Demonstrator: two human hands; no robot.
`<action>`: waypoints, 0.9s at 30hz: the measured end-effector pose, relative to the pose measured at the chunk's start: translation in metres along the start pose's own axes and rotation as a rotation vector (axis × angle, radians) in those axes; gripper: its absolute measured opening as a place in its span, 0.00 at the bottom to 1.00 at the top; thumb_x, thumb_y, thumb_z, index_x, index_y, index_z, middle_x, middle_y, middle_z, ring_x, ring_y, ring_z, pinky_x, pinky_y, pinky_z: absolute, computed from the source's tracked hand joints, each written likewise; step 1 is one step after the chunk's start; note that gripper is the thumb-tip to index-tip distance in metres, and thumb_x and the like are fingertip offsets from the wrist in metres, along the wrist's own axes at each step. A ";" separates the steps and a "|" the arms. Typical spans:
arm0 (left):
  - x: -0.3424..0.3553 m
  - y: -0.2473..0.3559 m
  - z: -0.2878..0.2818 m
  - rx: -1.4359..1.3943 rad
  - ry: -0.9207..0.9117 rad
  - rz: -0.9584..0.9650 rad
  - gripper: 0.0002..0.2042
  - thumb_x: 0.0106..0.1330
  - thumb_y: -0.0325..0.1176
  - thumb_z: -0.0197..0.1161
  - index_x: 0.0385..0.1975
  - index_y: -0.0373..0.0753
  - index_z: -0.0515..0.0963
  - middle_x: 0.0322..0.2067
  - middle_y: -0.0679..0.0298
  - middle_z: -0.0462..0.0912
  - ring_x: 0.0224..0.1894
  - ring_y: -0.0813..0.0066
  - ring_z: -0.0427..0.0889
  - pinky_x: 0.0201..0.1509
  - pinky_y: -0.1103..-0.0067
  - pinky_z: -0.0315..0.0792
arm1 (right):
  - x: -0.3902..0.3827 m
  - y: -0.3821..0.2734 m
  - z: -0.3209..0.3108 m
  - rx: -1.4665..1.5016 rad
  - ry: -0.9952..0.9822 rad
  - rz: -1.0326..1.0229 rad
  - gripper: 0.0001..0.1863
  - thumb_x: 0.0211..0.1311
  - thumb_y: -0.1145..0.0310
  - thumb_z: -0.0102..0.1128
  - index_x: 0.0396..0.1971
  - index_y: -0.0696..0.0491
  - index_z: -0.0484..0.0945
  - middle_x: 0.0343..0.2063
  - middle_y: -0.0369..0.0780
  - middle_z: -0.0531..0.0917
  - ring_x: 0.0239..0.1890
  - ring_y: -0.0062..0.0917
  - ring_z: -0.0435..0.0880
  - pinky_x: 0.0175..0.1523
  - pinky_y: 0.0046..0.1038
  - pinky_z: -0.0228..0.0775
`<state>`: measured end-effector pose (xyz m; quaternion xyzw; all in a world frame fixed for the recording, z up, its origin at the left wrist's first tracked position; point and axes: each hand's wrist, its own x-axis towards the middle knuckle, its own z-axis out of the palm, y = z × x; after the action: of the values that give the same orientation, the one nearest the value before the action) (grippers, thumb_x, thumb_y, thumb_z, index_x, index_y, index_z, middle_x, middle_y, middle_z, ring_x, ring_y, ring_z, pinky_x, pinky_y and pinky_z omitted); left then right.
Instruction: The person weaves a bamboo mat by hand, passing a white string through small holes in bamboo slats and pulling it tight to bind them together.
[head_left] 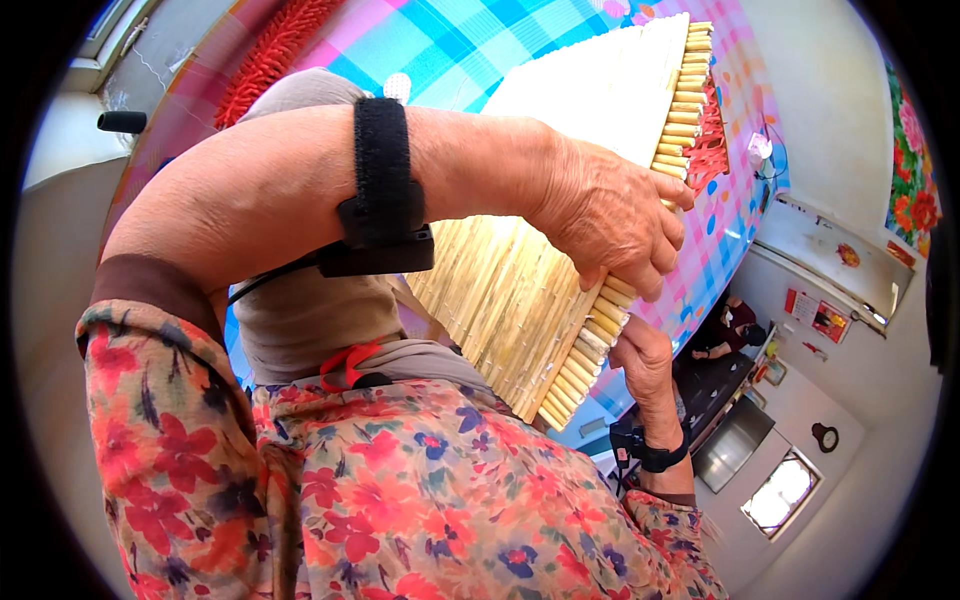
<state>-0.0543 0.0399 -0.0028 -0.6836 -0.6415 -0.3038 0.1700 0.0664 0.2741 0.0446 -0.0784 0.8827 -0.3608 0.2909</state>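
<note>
A mat of pale yellow stalks (500,280), laid side by side and stitched together, slants across my lap and the bed; its upper part is washed out by glare. Cut stalk ends form a thick edge along its right side. My left hand (615,215) reaches over the mat and is closed on that edge, thumb on the upper face and fingers bent over the ends. Lower down, my right hand (645,360) is at the same edge with its fingers bent against it, the tips partly hidden by the mat. Black straps circle both my forearms.
Beneath the mat spreads a blue and pink checked cloth (420,50). A red shaggy strip (275,60) lies at the upper left, and red openwork material (712,135) shows beyond the stalk ends. Farther right, another person (735,325) in dark clothes is near a dark surface.
</note>
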 end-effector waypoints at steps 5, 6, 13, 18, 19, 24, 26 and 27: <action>-0.001 0.002 -0.003 -0.077 0.067 0.022 0.12 0.51 0.37 0.64 0.37 0.48 0.77 0.31 0.72 0.75 0.47 0.76 0.73 0.64 0.64 0.51 | -0.006 -0.011 0.000 0.079 0.021 0.062 0.05 0.57 0.82 0.55 0.33 0.62 0.78 0.17 0.38 0.74 0.15 0.20 0.72 0.20 0.21 0.63; -0.001 0.002 -0.004 -0.082 0.078 0.018 0.12 0.51 0.37 0.63 0.37 0.48 0.77 0.31 0.73 0.75 0.47 0.76 0.73 0.64 0.64 0.51 | -0.006 -0.015 -0.001 0.009 0.006 0.027 0.05 0.57 0.82 0.55 0.33 0.62 0.78 0.16 0.38 0.74 0.15 0.21 0.73 0.20 0.21 0.64; 0.000 0.005 -0.008 -0.107 0.114 0.017 0.10 0.51 0.36 0.63 0.34 0.47 0.77 0.29 0.73 0.75 0.45 0.76 0.73 0.63 0.65 0.52 | -0.010 -0.017 -0.009 -0.086 -0.033 -0.106 0.05 0.56 0.83 0.55 0.32 0.61 0.78 0.18 0.39 0.76 0.15 0.23 0.75 0.21 0.22 0.67; 0.001 0.006 -0.010 -0.097 0.101 0.006 0.08 0.51 0.36 0.62 0.32 0.47 0.78 0.29 0.74 0.75 0.44 0.77 0.73 0.62 0.67 0.53 | -0.012 -0.016 -0.006 -0.081 -0.013 -0.116 0.04 0.56 0.80 0.56 0.32 0.60 0.77 0.19 0.39 0.76 0.16 0.24 0.75 0.22 0.23 0.67; 0.000 0.006 -0.010 -0.098 0.102 0.004 0.08 0.51 0.36 0.62 0.32 0.47 0.78 0.29 0.74 0.75 0.44 0.77 0.73 0.62 0.67 0.53 | -0.012 -0.015 -0.005 -0.091 -0.008 -0.130 0.04 0.56 0.80 0.57 0.32 0.60 0.77 0.19 0.39 0.77 0.17 0.24 0.76 0.22 0.23 0.67; 0.001 0.005 -0.011 -0.111 0.108 0.001 0.07 0.51 0.35 0.62 0.30 0.47 0.78 0.28 0.75 0.76 0.43 0.77 0.74 0.62 0.67 0.54 | -0.010 -0.016 -0.001 -0.068 0.006 -0.093 0.04 0.56 0.79 0.57 0.32 0.59 0.77 0.20 0.39 0.77 0.18 0.24 0.76 0.23 0.23 0.67; 0.001 0.004 -0.011 -0.121 0.114 0.007 0.06 0.51 0.35 0.62 0.30 0.47 0.78 0.28 0.75 0.76 0.43 0.77 0.74 0.62 0.67 0.54 | -0.011 -0.016 -0.001 -0.061 0.010 -0.091 0.05 0.56 0.80 0.57 0.33 0.59 0.77 0.21 0.39 0.77 0.18 0.24 0.76 0.23 0.23 0.67; 0.002 0.004 -0.011 -0.129 0.117 0.014 0.06 0.51 0.35 0.62 0.29 0.47 0.78 0.27 0.75 0.76 0.43 0.77 0.74 0.62 0.67 0.54 | -0.010 -0.016 0.000 -0.072 0.027 -0.102 0.07 0.60 0.74 0.56 0.34 0.61 0.78 0.20 0.37 0.78 0.18 0.20 0.75 0.24 0.20 0.66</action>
<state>-0.0528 0.0339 0.0073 -0.6787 -0.6048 -0.3827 0.1648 0.0734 0.2658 0.0605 -0.1288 0.8938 -0.3439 0.2573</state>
